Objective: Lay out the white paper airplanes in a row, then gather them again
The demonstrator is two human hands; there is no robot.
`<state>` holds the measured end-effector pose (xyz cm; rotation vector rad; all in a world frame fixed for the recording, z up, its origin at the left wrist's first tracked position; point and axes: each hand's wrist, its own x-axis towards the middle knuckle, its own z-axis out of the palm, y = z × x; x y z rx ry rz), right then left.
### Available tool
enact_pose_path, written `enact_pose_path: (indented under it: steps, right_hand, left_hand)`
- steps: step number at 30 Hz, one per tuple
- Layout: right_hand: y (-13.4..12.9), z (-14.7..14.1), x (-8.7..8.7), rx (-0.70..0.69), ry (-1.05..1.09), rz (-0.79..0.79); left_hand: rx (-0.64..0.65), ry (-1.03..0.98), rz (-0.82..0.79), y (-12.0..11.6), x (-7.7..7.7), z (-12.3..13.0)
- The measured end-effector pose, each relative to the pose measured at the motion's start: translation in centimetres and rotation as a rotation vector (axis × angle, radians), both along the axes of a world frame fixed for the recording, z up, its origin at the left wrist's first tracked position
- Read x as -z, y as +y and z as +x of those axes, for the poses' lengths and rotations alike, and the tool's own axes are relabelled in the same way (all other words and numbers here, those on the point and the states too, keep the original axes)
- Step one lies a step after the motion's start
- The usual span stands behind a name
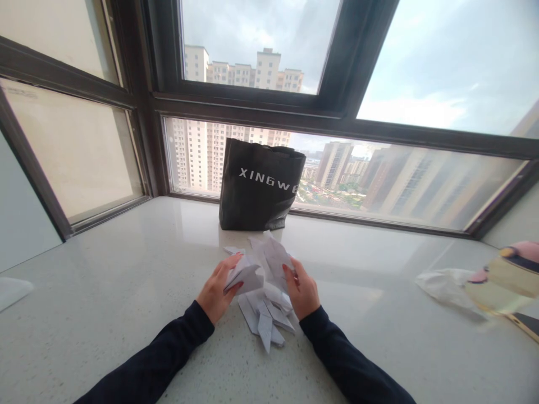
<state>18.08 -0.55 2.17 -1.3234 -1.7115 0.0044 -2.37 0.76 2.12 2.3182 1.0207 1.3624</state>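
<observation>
Folded white paper [248, 276] is gripped between the thumb and fingers of my left hand [215, 290]. My right hand [303, 292] pinches another folded white paper [276, 258] by its right edge. The two held papers are close together, and whether they touch is hard to tell. Below and between my hands, a loose pile of several folded white papers [265, 321] lies on the speckled white counter [168, 348]. A pointed bit of paper [234, 250] shows just beyond my left fingers.
A black bag with white lettering [259, 191] stands upright behind the papers, near the window frame [379, 221]. At the right are a crumpled white wrapper [448, 283], a pink and yellow item [505, 280] and a dark flat object's edge [526, 322]. Something white [12, 290] lies far left.
</observation>
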Motion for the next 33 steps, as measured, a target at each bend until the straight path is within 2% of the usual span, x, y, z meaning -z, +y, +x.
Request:
enact_pose_path:
  steps: [3,6,12,14,18,20,22,25,29,33]
  right_hand:
    - [-0.5,0.1,-0.9,-0.007,0.088,0.125]
    - [-1.0,-0.1,-1.6,-0.119,-0.025,0.121]
    - [-1.5,-1.2,-0.9,-0.33,-0.243,-0.17]
    - [-1.2,-1.5,-0.7,-0.386,-0.231,-0.261]
    - [-0.3,-0.5,-1.4,-0.439,-0.026,-0.387]
    - [-0.1,0.7,-2.1,-0.465,-0.097,-0.472]
    - [-0.2,1.9,-2.4,-0.468,-0.261,-0.587]
    - [-0.6,2.5,-2.2,-0.412,-0.418,-0.674]
    - [-0.8,0.6,-1.7,-0.293,-0.408,-0.565]
    - [-0.1,-0.9,-2.0,-0.278,-0.312,-0.481]
  left_hand:
    - [-0.056,-0.041,0.107,-0.3,-0.7,0.0]
    - [-0.098,-0.009,0.111,-0.5,-0.7,0.0]
    - [-0.099,0.214,-0.032,-0.4,0.7,-0.1]
    - [-0.09,0.271,-0.066,-0.3,0.9,-0.1]
    - [-0.202,0.222,-0.012,-0.6,0.2,-0.1]
    - [-0.28,0.199,0.052,-0.8,-0.4,-0.1]
    - [-0.329,0.208,0.064,-0.9,-0.6,-0.1]
    - [-0.356,0.27,-0.032,-0.6,0.4,0.1]
    - [-0.246,0.405,-0.131,0.4,2.6,0.2]
    - [-0.208,0.311,-0.104,0.9,3.1,0.2]
